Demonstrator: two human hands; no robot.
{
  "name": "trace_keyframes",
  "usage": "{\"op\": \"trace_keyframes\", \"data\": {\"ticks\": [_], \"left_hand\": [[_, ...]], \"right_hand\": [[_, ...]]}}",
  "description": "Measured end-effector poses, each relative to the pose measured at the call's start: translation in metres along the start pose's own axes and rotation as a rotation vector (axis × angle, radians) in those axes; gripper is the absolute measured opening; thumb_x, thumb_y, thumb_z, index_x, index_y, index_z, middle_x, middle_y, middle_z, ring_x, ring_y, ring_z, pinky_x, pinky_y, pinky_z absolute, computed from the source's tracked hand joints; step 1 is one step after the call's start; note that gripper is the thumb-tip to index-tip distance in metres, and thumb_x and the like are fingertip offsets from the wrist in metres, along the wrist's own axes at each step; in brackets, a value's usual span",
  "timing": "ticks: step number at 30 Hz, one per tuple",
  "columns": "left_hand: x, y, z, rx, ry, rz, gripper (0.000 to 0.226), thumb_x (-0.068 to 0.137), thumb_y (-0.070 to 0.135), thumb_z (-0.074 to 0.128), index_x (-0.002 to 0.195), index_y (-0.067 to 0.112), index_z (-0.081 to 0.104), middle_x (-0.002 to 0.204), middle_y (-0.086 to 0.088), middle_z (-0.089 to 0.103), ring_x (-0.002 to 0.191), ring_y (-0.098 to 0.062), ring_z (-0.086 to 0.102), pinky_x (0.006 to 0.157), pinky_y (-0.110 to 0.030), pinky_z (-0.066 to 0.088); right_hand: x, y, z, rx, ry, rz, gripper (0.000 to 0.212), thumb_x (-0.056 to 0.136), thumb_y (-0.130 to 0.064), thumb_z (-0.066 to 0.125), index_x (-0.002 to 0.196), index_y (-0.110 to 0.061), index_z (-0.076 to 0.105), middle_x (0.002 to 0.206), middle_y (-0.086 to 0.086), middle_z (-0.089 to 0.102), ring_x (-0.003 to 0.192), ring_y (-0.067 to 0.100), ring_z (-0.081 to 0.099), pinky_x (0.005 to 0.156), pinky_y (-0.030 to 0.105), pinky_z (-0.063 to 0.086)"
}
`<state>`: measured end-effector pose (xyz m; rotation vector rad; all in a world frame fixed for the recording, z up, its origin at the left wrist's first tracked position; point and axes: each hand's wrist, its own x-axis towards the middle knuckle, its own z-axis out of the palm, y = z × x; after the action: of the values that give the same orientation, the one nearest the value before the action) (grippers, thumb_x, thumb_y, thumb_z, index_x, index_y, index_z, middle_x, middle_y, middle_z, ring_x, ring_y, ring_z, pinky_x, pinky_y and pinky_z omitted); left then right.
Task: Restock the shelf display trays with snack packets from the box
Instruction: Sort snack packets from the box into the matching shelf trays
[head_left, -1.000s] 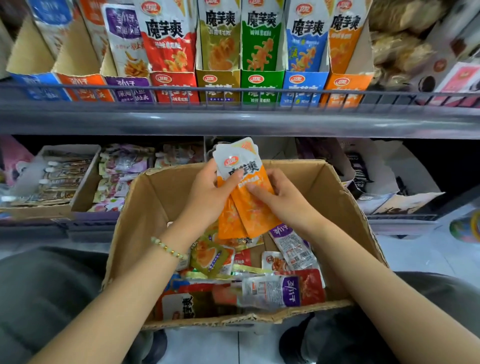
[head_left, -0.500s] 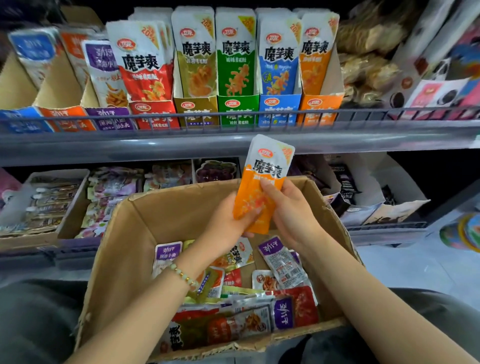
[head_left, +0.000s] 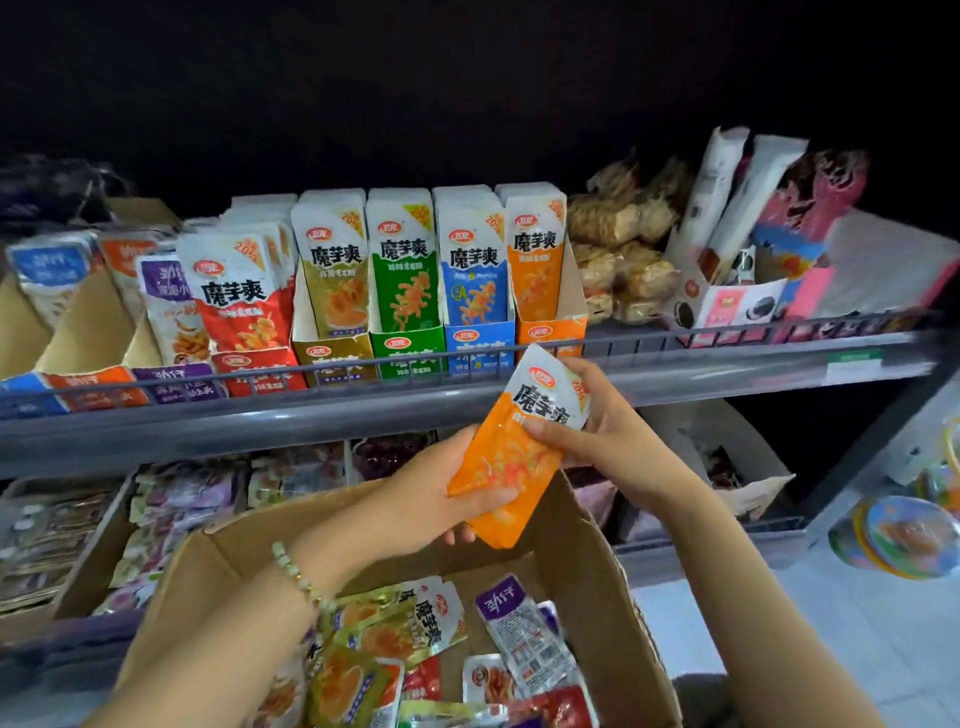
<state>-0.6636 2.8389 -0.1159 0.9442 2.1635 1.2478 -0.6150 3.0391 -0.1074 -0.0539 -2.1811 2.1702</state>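
Both hands hold a stack of orange snack packets (head_left: 511, 457) above the cardboard box (head_left: 592, 566), just below the shelf rail. My left hand (head_left: 441, 501) grips the lower end, its thumb across the front. My right hand (head_left: 597, 431) grips the upper right side, thumb on the printed face. Directly above stands the orange display tray (head_left: 551, 332), with orange packets upright in it. Beside it are blue (head_left: 478, 345), green (head_left: 408, 351), olive (head_left: 332, 358) and red (head_left: 260, 366) trays, each filled. The box holds several mixed packets (head_left: 441, 649).
A grey wire rail (head_left: 727, 338) runs along the upper shelf's front. Bagged snacks (head_left: 618, 249) and cookie boxes (head_left: 748, 244) sit at the right. The lower shelf has trays of small packets (head_left: 171, 509). White floor (head_left: 831, 623) shows at the right.
Both hands have lifted the orange packets up out of the box toward the shelf rail below the orange tray. The view has tilted upward, showing more of the upper shelf.
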Motion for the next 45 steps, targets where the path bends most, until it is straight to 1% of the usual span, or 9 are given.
{"op": "trace_keyframes", "data": {"ticks": [4,6,12,19,23,34,38,40,45], "left_hand": [[0.028,0.028,-0.016,0.075,-0.013,0.015,0.066,0.075,0.058,0.059,0.132,0.034,0.035,0.118,0.012,0.058,0.093,0.002,0.06,0.063,-0.015,0.047],[0.046,0.041,-0.022,0.089,0.006,0.044,0.053,0.075,0.057,0.056,0.121,0.036,0.038,0.111,0.014,0.059,0.087,0.0,0.06,0.066,-0.018,0.049],[0.093,0.064,-0.05,0.472,0.299,0.071,0.051,0.092,0.05,0.047,0.136,0.028,0.032,0.12,0.013,0.049,0.106,-0.009,0.054,0.09,-0.031,0.046],[0.121,0.071,-0.058,0.763,0.301,0.095,0.033,0.093,0.047,0.052,0.122,0.034,0.052,0.091,0.016,0.056,0.078,-0.005,0.054,0.059,-0.019,0.042],[0.127,0.066,-0.063,0.724,0.304,0.089,0.015,0.088,0.043,0.062,0.095,0.032,0.069,0.084,0.018,0.064,0.071,0.003,0.055,0.059,-0.013,0.043],[0.126,0.063,-0.062,0.693,0.315,0.132,0.008,0.089,0.036,0.062,0.092,0.03,0.067,0.082,0.02,0.058,0.064,0.007,0.048,0.056,-0.007,0.033],[0.116,0.057,-0.06,0.652,0.306,0.118,0.019,0.092,0.043,0.056,0.106,0.033,0.064,0.11,0.016,0.061,0.107,0.004,0.052,0.087,-0.024,0.047],[0.105,0.054,-0.061,0.687,0.288,0.118,0.032,0.093,0.047,0.051,0.123,0.035,0.056,0.132,0.014,0.052,0.13,-0.003,0.037,0.106,-0.031,0.037],[0.051,0.044,-0.067,0.716,0.348,0.166,0.043,0.094,0.049,0.045,0.135,0.036,0.045,0.135,0.022,0.042,0.126,0.002,0.034,0.107,-0.023,0.031]], "right_hand": [[0.016,-0.039,-0.032,-0.009,-0.091,0.022,0.058,0.079,-0.002,0.071,0.126,-0.021,0.044,0.105,0.004,0.069,0.091,0.019,0.071,0.07,0.033,0.06],[0.024,-0.059,-0.049,-0.054,-0.079,-0.016,0.06,0.079,0.002,0.071,0.128,-0.019,0.042,0.108,0.006,0.069,0.092,0.02,0.071,0.071,0.034,0.06],[0.069,-0.103,-0.095,-0.302,0.283,-0.288,0.057,0.079,-0.006,0.076,0.12,-0.028,0.042,0.112,0.001,0.061,0.098,0.017,0.066,0.076,0.033,0.06],[0.133,-0.115,-0.084,-0.688,0.224,-0.429,0.056,0.079,-0.006,0.074,0.119,-0.028,0.042,0.097,-0.011,0.061,0.088,0.011,0.064,0.071,0.035,0.058],[0.156,-0.1,-0.074,-0.933,0.096,-0.388,0.054,0.084,-0.011,0.07,0.129,-0.025,0.044,0.108,-0.007,0.062,0.098,0.013,0.06,0.076,0.027,0.05],[0.187,-0.086,-0.074,-1.312,0.172,-0.556,0.072,0.078,-0.025,0.076,0.142,-0.023,0.044,0.136,0.0,0.044,0.125,0.021,0.039,0.104,0.036,0.034],[0.177,-0.087,-0.077,-1.268,0.186,-0.54,0.074,0.079,-0.024,0.076,0.144,-0.022,0.04,0.143,0.002,0.041,0.131,0.023,0.039,0.108,0.038,0.036],[0.164,-0.092,-0.078,-1.239,0.216,-0.541,0.073,0.081,-0.025,0.074,0.144,-0.022,0.039,0.147,0.001,0.038,0.133,0.021,0.038,0.109,0.038,0.038],[0.112,-0.107,-0.064,-1.08,0.151,-0.467,0.067,0.088,-0.026,0.068,0.146,-0.026,0.036,0.153,-0.003,0.029,0.138,0.011,0.03,0.107,0.025,0.031]]}}
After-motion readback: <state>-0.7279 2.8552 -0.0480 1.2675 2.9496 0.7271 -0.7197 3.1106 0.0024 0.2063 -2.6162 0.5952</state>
